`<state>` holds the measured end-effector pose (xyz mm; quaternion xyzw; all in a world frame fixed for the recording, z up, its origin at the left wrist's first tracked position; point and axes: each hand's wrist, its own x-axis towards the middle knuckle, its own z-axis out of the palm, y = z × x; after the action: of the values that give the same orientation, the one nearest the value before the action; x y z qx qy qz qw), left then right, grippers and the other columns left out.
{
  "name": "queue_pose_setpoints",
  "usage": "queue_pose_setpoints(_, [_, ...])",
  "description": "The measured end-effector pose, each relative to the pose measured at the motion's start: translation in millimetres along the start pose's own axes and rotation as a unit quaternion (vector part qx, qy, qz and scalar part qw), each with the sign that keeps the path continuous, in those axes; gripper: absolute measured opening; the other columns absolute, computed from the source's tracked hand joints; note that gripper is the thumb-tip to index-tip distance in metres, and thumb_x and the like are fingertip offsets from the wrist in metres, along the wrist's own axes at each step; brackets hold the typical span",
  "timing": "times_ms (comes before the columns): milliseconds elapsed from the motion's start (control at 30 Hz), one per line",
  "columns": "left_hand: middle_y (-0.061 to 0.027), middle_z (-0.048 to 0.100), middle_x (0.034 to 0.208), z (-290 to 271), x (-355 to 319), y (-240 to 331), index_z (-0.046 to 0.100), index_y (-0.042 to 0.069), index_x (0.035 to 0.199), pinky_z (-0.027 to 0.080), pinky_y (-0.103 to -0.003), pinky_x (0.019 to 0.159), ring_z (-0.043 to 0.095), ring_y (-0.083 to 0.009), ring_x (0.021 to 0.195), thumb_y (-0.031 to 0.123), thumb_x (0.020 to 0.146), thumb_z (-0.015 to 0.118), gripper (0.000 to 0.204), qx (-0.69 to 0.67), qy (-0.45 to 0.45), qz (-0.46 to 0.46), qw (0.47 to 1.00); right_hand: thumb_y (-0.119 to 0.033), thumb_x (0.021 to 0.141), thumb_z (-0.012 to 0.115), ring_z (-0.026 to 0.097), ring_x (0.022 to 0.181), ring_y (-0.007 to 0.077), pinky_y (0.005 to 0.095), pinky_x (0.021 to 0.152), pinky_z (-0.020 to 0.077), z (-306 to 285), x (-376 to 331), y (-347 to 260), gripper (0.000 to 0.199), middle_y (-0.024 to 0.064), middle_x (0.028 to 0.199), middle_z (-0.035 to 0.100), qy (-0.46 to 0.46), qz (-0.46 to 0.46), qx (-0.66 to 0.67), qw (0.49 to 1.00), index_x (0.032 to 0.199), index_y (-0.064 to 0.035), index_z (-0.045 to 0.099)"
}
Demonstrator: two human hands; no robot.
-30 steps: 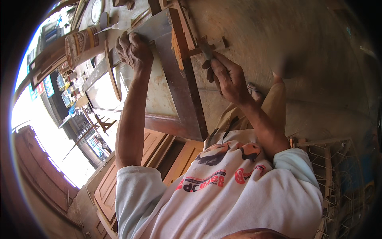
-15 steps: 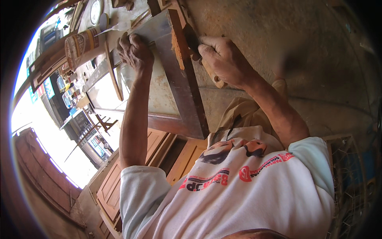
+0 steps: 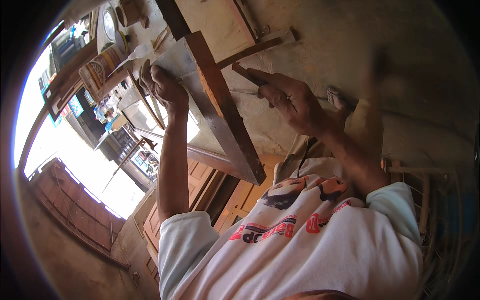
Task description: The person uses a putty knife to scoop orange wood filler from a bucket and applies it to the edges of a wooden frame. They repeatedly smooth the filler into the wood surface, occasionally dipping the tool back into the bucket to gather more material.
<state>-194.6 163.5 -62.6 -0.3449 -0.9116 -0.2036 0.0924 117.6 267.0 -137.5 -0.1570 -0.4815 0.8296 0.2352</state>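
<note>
A dark wooden frame [image 3: 222, 112] with a pale panel [image 3: 172, 62] set in it stands tilted in front of me. My left hand [image 3: 162, 87] curls over the panel's edge and holds it. To the frame's right, my right hand [image 3: 292, 100] grips a slim dark tool [image 3: 245, 74]. The tool's tip points toward the frame's upper part, close to a thin wooden slat [image 3: 250, 51]. I cannot tell whether the tip touches the wood.
A white squeeze bottle [image 3: 136, 52], a patterned can [image 3: 100, 74] and a round dial [image 3: 109, 25] lie at upper left. Wooden door panels [image 3: 200, 182] lean below the frame. My sandalled foot [image 3: 340, 97] rests on the concrete floor [image 3: 410, 65]. A wire crate [image 3: 425, 200] stands at right.
My right hand went up against the frame's top half a second ago and has come back down to the right with the tool. My left hand stays on the panel.
</note>
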Motion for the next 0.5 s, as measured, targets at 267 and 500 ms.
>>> queue_pose_setpoints(267, [-0.0190,0.054,0.145,-16.5,1.5,-13.7,0.057,-0.003,0.143,0.041,-0.046,0.116,0.051,-0.0328,0.133,0.031,0.114,0.034,0.050,0.058,-0.053,0.155,0.985,-0.006,0.105,0.067,0.071,0.104,0.0282,0.0397,0.093,0.0560,13.1,29.3,54.2,0.051,0.0158,0.121,0.071,0.008,-0.069,-0.026,0.997,0.154,-0.0052,0.058])
queue_pose_setpoints(500, [-0.0168,0.050,0.150,-17.5,-5.7,0.7,0.056,-0.002,0.144,0.042,-0.044,0.115,0.050,-0.0296,0.135,0.029,0.116,0.031,0.049,0.006,-0.058,0.066,0.996,-0.007,0.101,0.074,0.069,0.093,0.0219,0.0353,0.083,0.0593,31.1,51.7,65.3,0.056,0.0107,0.107,0.068,0.031,-0.149,0.011,0.988,0.155,-0.0124,0.061])
